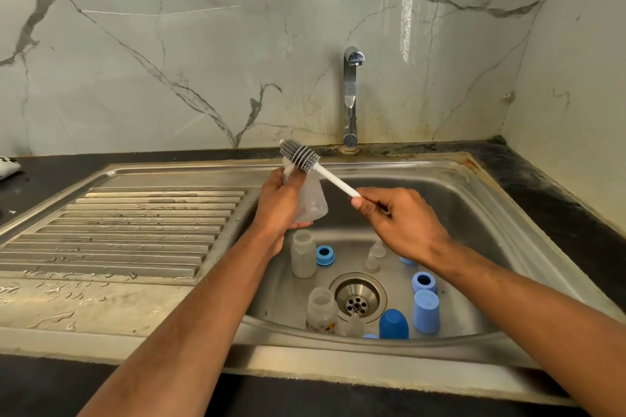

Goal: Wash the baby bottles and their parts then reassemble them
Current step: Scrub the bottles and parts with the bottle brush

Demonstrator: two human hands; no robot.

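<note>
Head view, looking down at a steel sink [474, 200] set in a dark counter [542, 186], drainboard [135, 230] on its left side, wet with droplets. Chrome tap [351, 95] stands at the back edge of the sink; no water visibly running.

Left hand [279, 203] grips a clear baby bottle [313, 200], tilted, above the left edge of the basin. Right hand [399, 217] pinches the white handle of a bottle brush [325, 171]; its grey bristled head sits at the top end of the held bottle, outside it as far as can be told. Hands are apart, joined only through brush and bottle.

Basin floor:
- clear bottle [303, 254], upright, near the left wall, just under the held one
- blue collar ring [325, 254] just beside it
- two clear nipples [375, 256], partly behind the right wrist
- second clear bottle with a printed pattern [321, 311], at the front, touching the rim of the drain strainer [358, 298]
- dark blue cap [393, 323], dome up, at the front edge
- light blue cap [426, 311], right of the drain
- light blue collar ring [424, 282], just behind that cap

Marble-patterned wall [203, 61] behind.
</note>
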